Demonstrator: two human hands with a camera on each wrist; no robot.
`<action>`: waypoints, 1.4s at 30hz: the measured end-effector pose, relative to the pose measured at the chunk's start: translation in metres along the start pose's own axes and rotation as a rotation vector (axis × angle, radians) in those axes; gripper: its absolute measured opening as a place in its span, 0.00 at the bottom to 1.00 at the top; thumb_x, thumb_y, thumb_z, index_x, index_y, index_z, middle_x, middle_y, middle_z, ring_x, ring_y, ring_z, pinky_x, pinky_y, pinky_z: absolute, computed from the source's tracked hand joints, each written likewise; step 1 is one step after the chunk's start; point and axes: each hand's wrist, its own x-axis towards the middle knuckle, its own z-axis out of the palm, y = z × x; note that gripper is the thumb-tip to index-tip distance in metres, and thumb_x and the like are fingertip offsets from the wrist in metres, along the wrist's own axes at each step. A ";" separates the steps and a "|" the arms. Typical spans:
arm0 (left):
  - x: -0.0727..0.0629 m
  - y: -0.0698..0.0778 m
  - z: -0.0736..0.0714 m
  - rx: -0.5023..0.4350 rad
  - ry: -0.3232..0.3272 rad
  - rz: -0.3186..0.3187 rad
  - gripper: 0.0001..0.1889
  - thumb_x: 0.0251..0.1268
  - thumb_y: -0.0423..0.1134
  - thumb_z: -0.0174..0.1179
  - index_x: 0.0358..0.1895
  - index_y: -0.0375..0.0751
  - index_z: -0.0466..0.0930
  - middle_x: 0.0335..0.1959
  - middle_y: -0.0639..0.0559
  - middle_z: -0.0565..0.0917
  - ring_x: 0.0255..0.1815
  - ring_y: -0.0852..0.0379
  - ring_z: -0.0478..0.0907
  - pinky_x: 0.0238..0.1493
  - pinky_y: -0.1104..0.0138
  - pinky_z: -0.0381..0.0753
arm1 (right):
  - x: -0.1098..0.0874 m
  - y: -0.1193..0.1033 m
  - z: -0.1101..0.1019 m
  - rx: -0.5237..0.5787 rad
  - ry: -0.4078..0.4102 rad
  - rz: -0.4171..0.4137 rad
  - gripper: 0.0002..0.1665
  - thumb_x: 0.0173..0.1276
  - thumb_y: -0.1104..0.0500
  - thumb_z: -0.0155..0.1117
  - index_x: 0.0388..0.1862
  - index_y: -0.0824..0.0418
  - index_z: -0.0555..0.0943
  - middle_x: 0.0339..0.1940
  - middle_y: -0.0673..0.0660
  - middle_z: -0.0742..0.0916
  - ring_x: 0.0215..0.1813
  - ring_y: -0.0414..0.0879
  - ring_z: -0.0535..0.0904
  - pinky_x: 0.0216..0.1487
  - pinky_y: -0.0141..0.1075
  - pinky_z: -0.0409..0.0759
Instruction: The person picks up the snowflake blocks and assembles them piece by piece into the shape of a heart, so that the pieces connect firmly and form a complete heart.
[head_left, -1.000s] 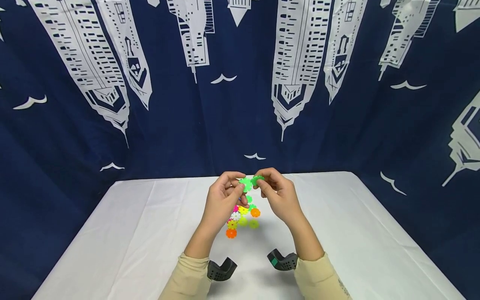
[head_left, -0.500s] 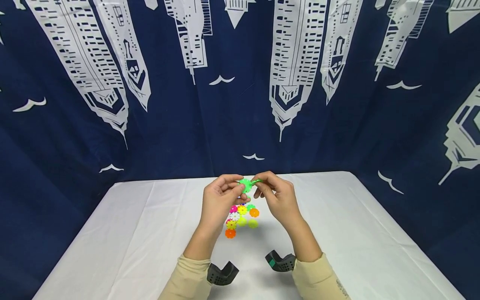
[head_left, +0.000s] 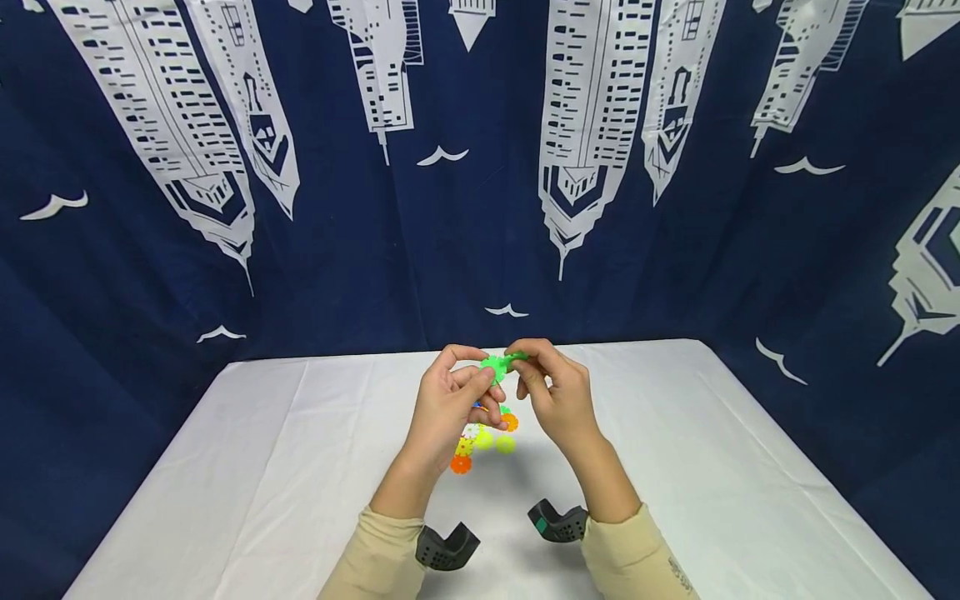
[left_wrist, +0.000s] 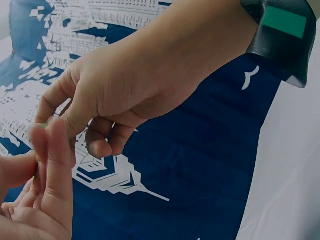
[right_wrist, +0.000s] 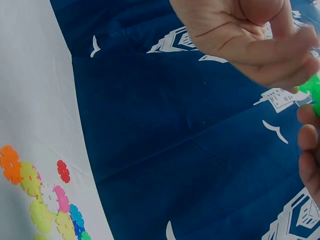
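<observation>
My left hand (head_left: 442,404) pinches a bright green snowflake-shaped disc (head_left: 494,367) between thumb and index finger, its flat face towards the head camera. My right hand (head_left: 561,400) pinches a second green disc (head_left: 519,357), tilted nearly edge-on, its edge meeting the first one's right rim. Both hands are raised above the far part of the table. In the right wrist view, part of a green disc (right_wrist: 314,90) shows at the right border between the two hands' fingers. Fingers hide most of the discs in the left wrist view.
Below the hands lie several notched plastic discs, among them an orange disc (head_left: 461,464), a yellow-green disc (head_left: 506,444) and a red disc (right_wrist: 63,171). The white table (head_left: 247,467) ends before a dark blue curtain (head_left: 337,275). Both wrists wear a black device (head_left: 447,547).
The right hand's disc has turned from mostly face-on to nearly edge-on and met the left hand's disc. The left hand's lower fingers have spread down, covering more of the discs on the table.
</observation>
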 end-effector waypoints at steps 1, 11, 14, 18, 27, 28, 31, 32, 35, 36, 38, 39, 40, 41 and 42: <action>0.000 0.000 -0.001 -0.007 -0.009 -0.003 0.10 0.74 0.28 0.54 0.53 0.38 0.67 0.22 0.52 0.81 0.15 0.60 0.76 0.26 0.63 0.87 | 0.000 0.000 0.000 0.004 -0.001 -0.006 0.12 0.62 0.75 0.66 0.42 0.64 0.79 0.24 0.53 0.83 0.18 0.39 0.75 0.22 0.23 0.73; -0.003 0.009 -0.004 -0.024 -0.052 0.007 0.08 0.72 0.26 0.53 0.46 0.41 0.67 0.20 0.54 0.81 0.12 0.62 0.72 0.18 0.70 0.79 | 0.000 -0.009 0.008 0.097 -0.015 -0.031 0.12 0.60 0.78 0.64 0.39 0.68 0.76 0.25 0.59 0.84 0.18 0.40 0.76 0.22 0.25 0.77; -0.003 0.011 -0.005 -0.010 -0.051 0.006 0.08 0.71 0.26 0.53 0.47 0.40 0.67 0.20 0.55 0.81 0.12 0.62 0.72 0.17 0.70 0.78 | 0.000 -0.010 0.009 0.111 -0.024 -0.035 0.12 0.59 0.79 0.63 0.39 0.68 0.76 0.24 0.59 0.83 0.18 0.41 0.77 0.23 0.25 0.77; -0.002 0.011 -0.005 0.010 -0.046 0.003 0.08 0.71 0.26 0.54 0.48 0.38 0.67 0.21 0.54 0.81 0.13 0.61 0.73 0.18 0.69 0.80 | 0.000 -0.009 0.007 0.095 -0.037 -0.048 0.13 0.58 0.79 0.64 0.39 0.68 0.76 0.24 0.58 0.83 0.19 0.41 0.78 0.25 0.24 0.78; 0.000 0.006 -0.007 0.101 -0.059 0.024 0.12 0.73 0.30 0.53 0.55 0.38 0.66 0.26 0.50 0.84 0.18 0.56 0.82 0.30 0.58 0.89 | 0.000 -0.001 0.001 0.048 -0.050 -0.028 0.12 0.59 0.78 0.66 0.38 0.65 0.79 0.26 0.56 0.86 0.21 0.42 0.79 0.28 0.24 0.78; 0.000 0.005 -0.008 0.110 -0.065 0.024 0.12 0.74 0.30 0.53 0.56 0.38 0.66 0.27 0.50 0.85 0.19 0.55 0.83 0.32 0.57 0.89 | 0.000 0.000 0.000 0.048 -0.052 -0.021 0.12 0.60 0.78 0.66 0.37 0.65 0.79 0.26 0.56 0.86 0.21 0.42 0.79 0.28 0.25 0.78; 0.001 0.002 -0.009 0.131 -0.070 0.020 0.14 0.74 0.31 0.54 0.57 0.41 0.64 0.31 0.47 0.88 0.20 0.53 0.85 0.36 0.54 0.89 | -0.002 0.003 0.000 0.049 -0.075 0.002 0.12 0.62 0.77 0.65 0.39 0.64 0.80 0.29 0.56 0.87 0.24 0.44 0.80 0.30 0.26 0.79; 0.001 0.001 -0.009 0.135 -0.063 0.018 0.14 0.74 0.31 0.54 0.57 0.41 0.64 0.32 0.45 0.88 0.20 0.53 0.85 0.36 0.54 0.89 | -0.002 0.004 0.000 0.048 -0.089 0.013 0.11 0.63 0.76 0.65 0.40 0.63 0.80 0.31 0.55 0.87 0.26 0.43 0.80 0.31 0.27 0.80; 0.002 0.000 -0.010 0.148 -0.029 0.017 0.14 0.74 0.31 0.54 0.57 0.41 0.63 0.35 0.38 0.88 0.20 0.53 0.85 0.35 0.54 0.89 | -0.003 0.007 -0.001 0.055 -0.137 0.074 0.12 0.66 0.74 0.63 0.45 0.62 0.79 0.36 0.55 0.88 0.31 0.43 0.81 0.32 0.29 0.80; 0.003 0.000 -0.010 0.155 -0.017 0.018 0.14 0.74 0.31 0.54 0.57 0.41 0.63 0.35 0.36 0.88 0.19 0.53 0.85 0.35 0.54 0.89 | -0.003 0.008 -0.001 0.058 -0.146 0.099 0.13 0.67 0.73 0.62 0.47 0.62 0.78 0.38 0.55 0.88 0.32 0.43 0.81 0.32 0.30 0.81; 0.003 -0.001 -0.011 0.166 0.002 0.026 0.14 0.74 0.31 0.54 0.56 0.42 0.64 0.35 0.32 0.87 0.18 0.52 0.85 0.34 0.55 0.89 | -0.005 0.013 -0.001 0.075 -0.164 0.168 0.14 0.69 0.71 0.61 0.52 0.61 0.77 0.41 0.55 0.88 0.33 0.44 0.82 0.32 0.30 0.81; 0.003 -0.001 -0.011 0.172 0.009 0.033 0.14 0.74 0.32 0.55 0.56 0.42 0.64 0.36 0.30 0.87 0.18 0.52 0.84 0.34 0.55 0.89 | -0.006 0.016 -0.001 0.085 -0.168 0.203 0.15 0.70 0.70 0.61 0.53 0.60 0.76 0.41 0.56 0.89 0.33 0.45 0.83 0.32 0.31 0.81; 0.004 -0.001 -0.012 0.177 0.016 0.040 0.13 0.74 0.32 0.55 0.56 0.42 0.65 0.36 0.28 0.86 0.17 0.52 0.84 0.33 0.55 0.89 | -0.007 0.019 -0.001 0.090 -0.168 0.239 0.15 0.71 0.69 0.61 0.55 0.60 0.76 0.42 0.56 0.89 0.33 0.46 0.83 0.32 0.31 0.81; 0.004 0.000 -0.012 0.183 0.021 0.049 0.13 0.73 0.32 0.55 0.56 0.42 0.66 0.36 0.28 0.86 0.17 0.52 0.84 0.33 0.54 0.89 | -0.008 0.023 -0.001 0.094 -0.168 0.273 0.15 0.72 0.68 0.60 0.56 0.59 0.76 0.42 0.57 0.89 0.33 0.47 0.83 0.32 0.31 0.82; 0.004 0.000 -0.012 0.188 0.027 0.058 0.13 0.73 0.32 0.56 0.56 0.43 0.67 0.36 0.28 0.86 0.17 0.52 0.84 0.32 0.55 0.89 | -0.009 0.027 -0.001 0.092 -0.167 0.307 0.15 0.72 0.67 0.61 0.56 0.59 0.77 0.42 0.57 0.89 0.33 0.48 0.83 0.33 0.30 0.82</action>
